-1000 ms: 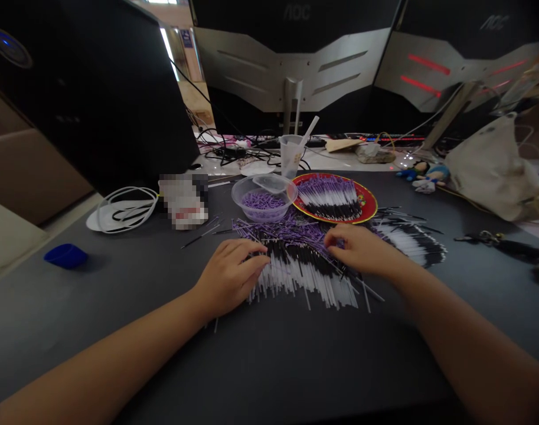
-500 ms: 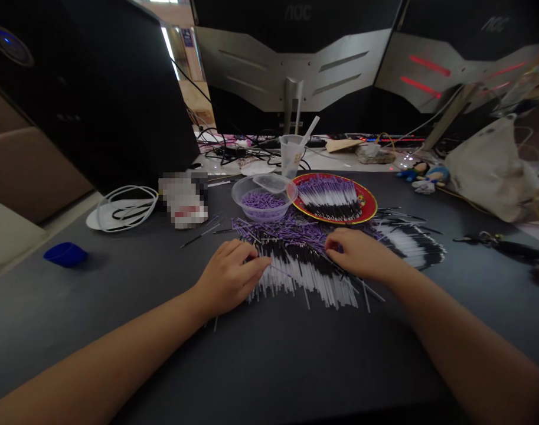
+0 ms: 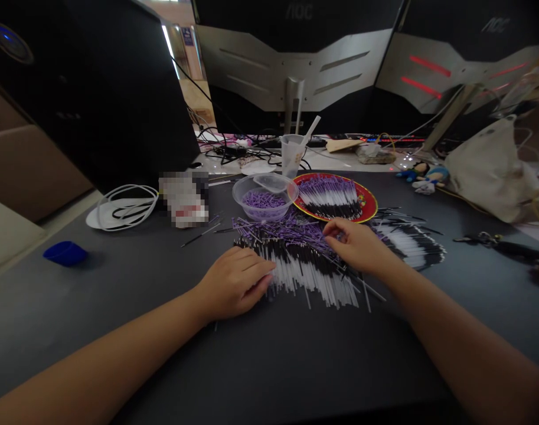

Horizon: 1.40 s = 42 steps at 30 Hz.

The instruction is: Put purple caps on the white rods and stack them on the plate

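Observation:
My left hand (image 3: 236, 282) lies over the left end of a spread of thin sticks (image 3: 316, 277) with white shafts and black upper parts. Its fingers are closed together; anything between the fingertips is hidden. At the right end of a heap of small purple pieces (image 3: 291, 229), my right hand (image 3: 355, 243) is curled, with thumb and fingertips drawn in. What it grips, if anything, is too small to make out. Behind the heap, a clear plastic bowl (image 3: 239, 205) holds more purple pieces. The red plate (image 3: 370, 206) beside it carries a row of purple-topped white and black sticks.
More black-and-white sticks (image 3: 413, 245) lie to the right, near keys (image 3: 482, 238). A blue cup (image 3: 65, 254), a coiled white cable (image 3: 123, 208) and a blurred packet (image 3: 183, 199) are at left. A clear cup (image 3: 290, 154) with a straw stands before the monitors (image 3: 296, 65).
My left hand has turned lower over the sticks, and the thin purple stick at its fingertips is out of sight. My right hand has lifted slightly, its fingers a little looser.

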{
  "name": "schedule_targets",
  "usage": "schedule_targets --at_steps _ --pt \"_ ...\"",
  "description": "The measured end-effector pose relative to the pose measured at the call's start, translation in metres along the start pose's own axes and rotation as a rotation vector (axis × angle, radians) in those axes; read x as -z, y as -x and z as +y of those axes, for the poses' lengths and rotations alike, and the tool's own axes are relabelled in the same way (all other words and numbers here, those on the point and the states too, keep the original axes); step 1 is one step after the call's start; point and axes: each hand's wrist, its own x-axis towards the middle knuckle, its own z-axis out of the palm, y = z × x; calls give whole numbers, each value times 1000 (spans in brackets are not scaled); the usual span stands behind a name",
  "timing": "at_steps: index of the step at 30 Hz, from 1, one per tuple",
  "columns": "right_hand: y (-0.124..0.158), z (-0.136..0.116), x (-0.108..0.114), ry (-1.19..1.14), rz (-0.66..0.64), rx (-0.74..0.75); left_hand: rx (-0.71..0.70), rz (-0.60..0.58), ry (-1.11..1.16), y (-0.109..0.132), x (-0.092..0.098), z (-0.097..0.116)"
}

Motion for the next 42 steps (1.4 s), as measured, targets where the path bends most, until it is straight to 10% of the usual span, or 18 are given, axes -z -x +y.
schedule_targets --at_steps 25,42 --pt "19 -39 -16 -101 -147 150 52 5 31 2 -6 -1" --pt "24 -53 -9 -972 -57 -154 -59 -25 -33 5 0 0"
